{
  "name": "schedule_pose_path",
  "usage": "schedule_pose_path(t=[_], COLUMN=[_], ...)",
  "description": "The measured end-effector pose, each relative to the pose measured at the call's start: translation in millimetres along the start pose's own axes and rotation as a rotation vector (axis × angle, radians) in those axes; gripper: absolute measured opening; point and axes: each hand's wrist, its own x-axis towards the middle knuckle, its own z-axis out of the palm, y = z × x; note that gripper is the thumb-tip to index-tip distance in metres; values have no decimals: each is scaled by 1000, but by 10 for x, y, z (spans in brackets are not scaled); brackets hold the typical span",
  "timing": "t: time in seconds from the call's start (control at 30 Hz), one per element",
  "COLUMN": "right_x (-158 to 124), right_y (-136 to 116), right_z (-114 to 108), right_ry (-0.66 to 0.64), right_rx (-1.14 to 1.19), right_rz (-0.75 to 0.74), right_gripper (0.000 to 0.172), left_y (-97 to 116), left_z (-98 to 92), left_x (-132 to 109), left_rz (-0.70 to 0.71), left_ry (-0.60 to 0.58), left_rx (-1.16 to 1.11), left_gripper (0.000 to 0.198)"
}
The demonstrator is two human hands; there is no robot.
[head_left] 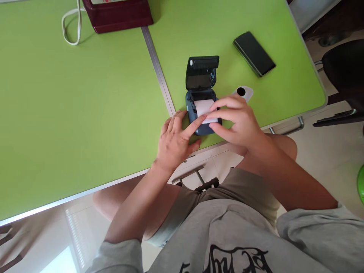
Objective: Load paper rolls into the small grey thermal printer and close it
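Currently I have the left hand (pixel 174 142) beside the small dark printer (pixel 202 131), which sits on the table (pixel 85 113) near its edge, one finger extended to the white paper roll (pixel 201 106) inside. My right hand (pixel 237 117) is over the other side, both grips loosely spread. The lid (pixel 201 72) stands raised; a phone (pixel 255 54) lies beyond, to the right.

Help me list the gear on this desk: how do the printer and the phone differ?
The printer stands open with its lid raised; the phone lies flat. The printer has white paper inside, while the phone shows a plain black face. The left hand and right hand are at the printer; neither touches the phone. Both are dark and on the green table.
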Motion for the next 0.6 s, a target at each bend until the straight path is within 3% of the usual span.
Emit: schedule_pose_path(t=[0.1, 0.17, 0.27, 0.33, 0.4, 0.5, 0.57, 0.6], right_x=[140, 333, 617, 698, 642, 367, 164, 84], right_y=[99, 169, 211, 182, 121, 34, 12, 15], right_z=[-64, -76, -37, -3, 22, 61, 118, 158], right_ry=[147, 198, 73, 7, 39, 224, 288, 279], right_rx=[55, 39, -3, -24, -5, 118, 211, 259], right_rz=[66, 165, 278, 278, 243, 218, 310, 386], right_gripper=[17, 30, 59, 67, 62, 31, 11, 18], left_y=[3, 6, 13, 16, 19, 20, 19, 19], left_z=[-2, -5, -16, -23, -26, -23, -21, -21], left_x=[2, 6, 12, 15, 15, 14, 13, 13], left_rz=[4, 11, 11, 5, -3, -5, -2, -2], left_ry=[3, 5, 0, -10, -20, -19, -18, -19], left_rx=[-13, -22, -22, -23, -30, -31, -27, -25], left_gripper=[63, 62, 60, 60, 61, 64, 63, 62])
